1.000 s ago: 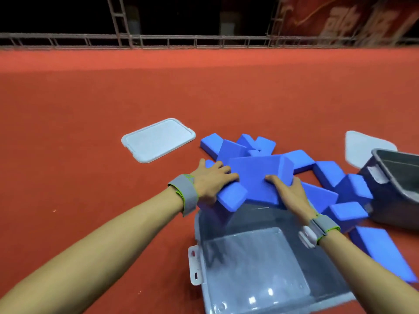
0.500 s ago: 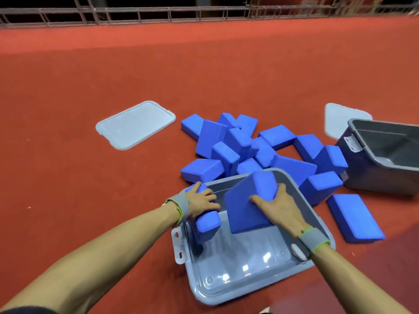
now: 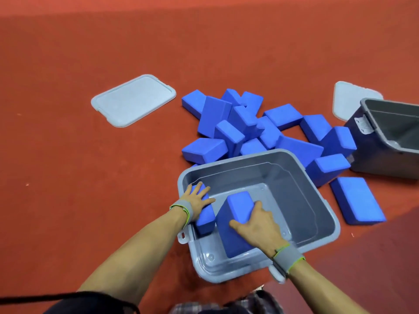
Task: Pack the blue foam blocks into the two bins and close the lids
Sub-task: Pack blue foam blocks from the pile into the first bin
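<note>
A grey bin point(image 3: 326, 207) stands on the red floor right in front of me. My left hand point(image 3: 196, 200) presses with spread, straight fingers on a small blue foam block point(image 3: 205, 220) against the bin's left wall. A larger blue foam block point(image 3: 235, 214) stands tilted inside the bin, and my right hand point(image 3: 258, 225) grips it, thumb across its front face. Behind the bin lies a pile of several blue blocks point(image 3: 244, 125). A second, darker grey bin point(image 3: 376, 159) sits open at the right.
One pale lid point(image 3: 133, 100) lies flat on the floor at the far left. The other lid point(image 3: 349, 98) is behind the right bin. A flat blue block point(image 3: 356, 200) lies between the two bins. A darker red floor strip point(image 3: 362, 257) runs at lower right.
Both hands carried their blocks from the pile down into the near bin. The view tilted downward, and the blocks now sit low against the bin's left side and floor.
</note>
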